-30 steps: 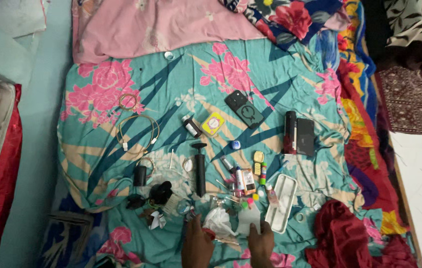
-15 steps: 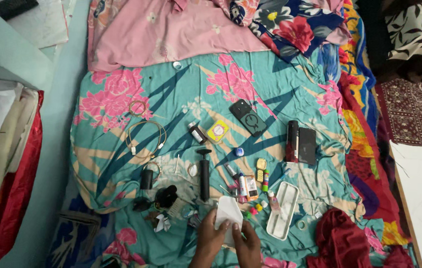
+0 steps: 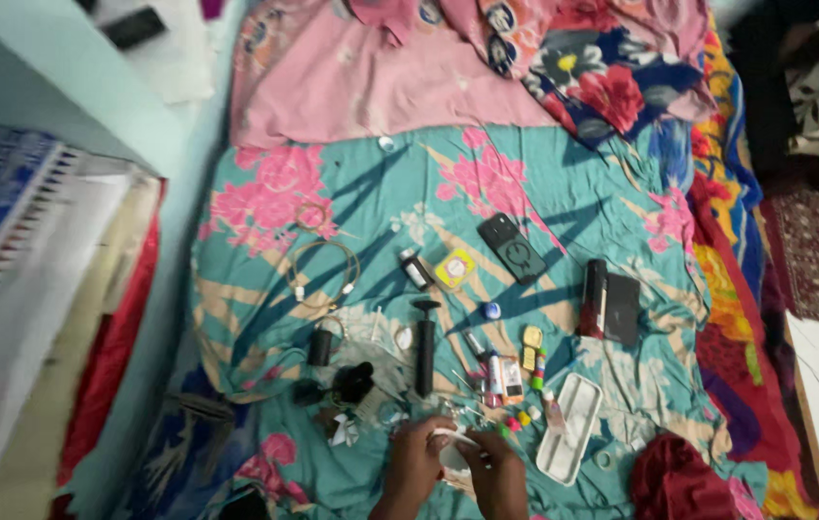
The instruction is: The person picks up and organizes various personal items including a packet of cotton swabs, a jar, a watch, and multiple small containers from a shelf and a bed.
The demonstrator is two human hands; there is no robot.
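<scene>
- Left hand [image 3: 416, 460] and right hand [image 3: 493, 472] meet at the bottom centre of the frame, over the near edge of the bed.
- Between them sits a small white item [image 3: 451, 446], seemingly crumpled paper or tissue; blur prevents a firmer identification.
- Left grip: fingers curled in, pinching the left side of the white item.
- Right grip: fingers folded against the item's lower right side, pinching it too.
- The bed carries a teal sheet with pink flowers [image 3: 352, 221]; a pink cloth [image 3: 381, 87] lies across its upper part.
- Just above the hands: a black hand pump [image 3: 425, 342] standing lengthwise, with a cluster of small tubes and bottles [image 3: 501, 371] to its right.
- Right of the hands: a long white tray [image 3: 570, 429]; a dark red cloth [image 3: 679, 477] lies at lower right.
- Centre of the bed: a black phone [image 3: 515, 248], a small yellow box [image 3: 455, 269] left of it, and a black wallet-like case [image 3: 612, 308] to the right.
- Left of centre: a coiled white cable [image 3: 323, 273].
</scene>
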